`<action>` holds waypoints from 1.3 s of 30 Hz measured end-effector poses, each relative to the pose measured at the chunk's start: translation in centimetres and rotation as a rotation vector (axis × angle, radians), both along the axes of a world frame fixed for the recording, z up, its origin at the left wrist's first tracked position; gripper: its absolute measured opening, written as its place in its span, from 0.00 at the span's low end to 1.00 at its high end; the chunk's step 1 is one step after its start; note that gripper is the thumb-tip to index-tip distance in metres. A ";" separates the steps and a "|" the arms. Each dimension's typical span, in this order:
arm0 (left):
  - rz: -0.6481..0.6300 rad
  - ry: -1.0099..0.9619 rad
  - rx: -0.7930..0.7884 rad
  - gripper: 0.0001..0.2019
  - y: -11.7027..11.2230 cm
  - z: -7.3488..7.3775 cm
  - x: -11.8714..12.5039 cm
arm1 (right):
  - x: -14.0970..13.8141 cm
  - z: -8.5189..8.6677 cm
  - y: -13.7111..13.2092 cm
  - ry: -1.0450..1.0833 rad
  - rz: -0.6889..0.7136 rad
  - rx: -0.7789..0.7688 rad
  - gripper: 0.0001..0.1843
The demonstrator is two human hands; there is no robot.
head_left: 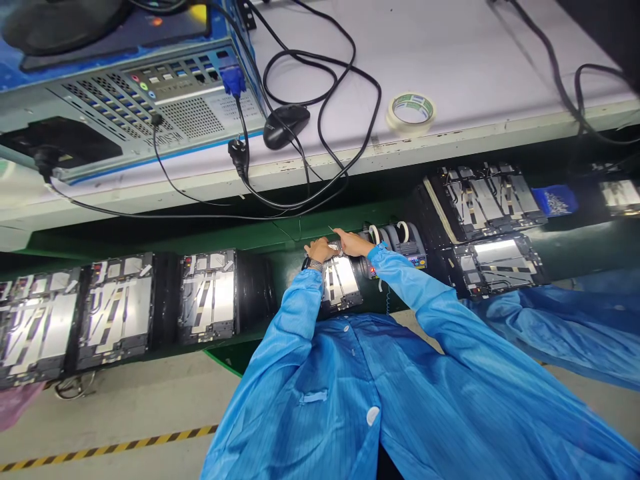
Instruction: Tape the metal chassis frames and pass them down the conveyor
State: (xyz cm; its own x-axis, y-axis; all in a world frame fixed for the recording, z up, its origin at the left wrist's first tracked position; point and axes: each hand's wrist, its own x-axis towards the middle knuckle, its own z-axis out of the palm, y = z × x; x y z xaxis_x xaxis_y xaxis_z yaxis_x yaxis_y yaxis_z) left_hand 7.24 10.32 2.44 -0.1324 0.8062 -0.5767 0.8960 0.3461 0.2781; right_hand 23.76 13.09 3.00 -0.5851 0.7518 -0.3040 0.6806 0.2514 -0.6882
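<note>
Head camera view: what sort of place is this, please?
It looks like an electronics assembly line in a factory. Opened tablet-like device backs sit in a row along a green conveyor belt, and the person wears a blue anti-static coat.

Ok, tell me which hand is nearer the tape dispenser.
Right hand, close beside the tape dispenser. Left hand lies farther off, past the right hand.

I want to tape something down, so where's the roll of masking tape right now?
In the head view, the roll of masking tape lies on the white workbench near its front edge, to the right of the black computer mouse.
</note>
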 end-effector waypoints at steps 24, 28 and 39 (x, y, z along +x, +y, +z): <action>-0.011 -0.004 0.032 0.35 -0.1 -0.9 -0.3 | -0.9 0.4 -0.1 -0.267 0.037 0.023 0.49; -0.009 -0.011 0.044 0.34 -0.2 -0.9 -0.3 | -1.0 0.0 -0.2 -0.304 0.065 0.079 0.50; -0.007 -0.005 0.030 0.34 -0.2 -0.4 -0.2 | -1.0 0.1 0.1 -0.308 0.088 0.084 0.49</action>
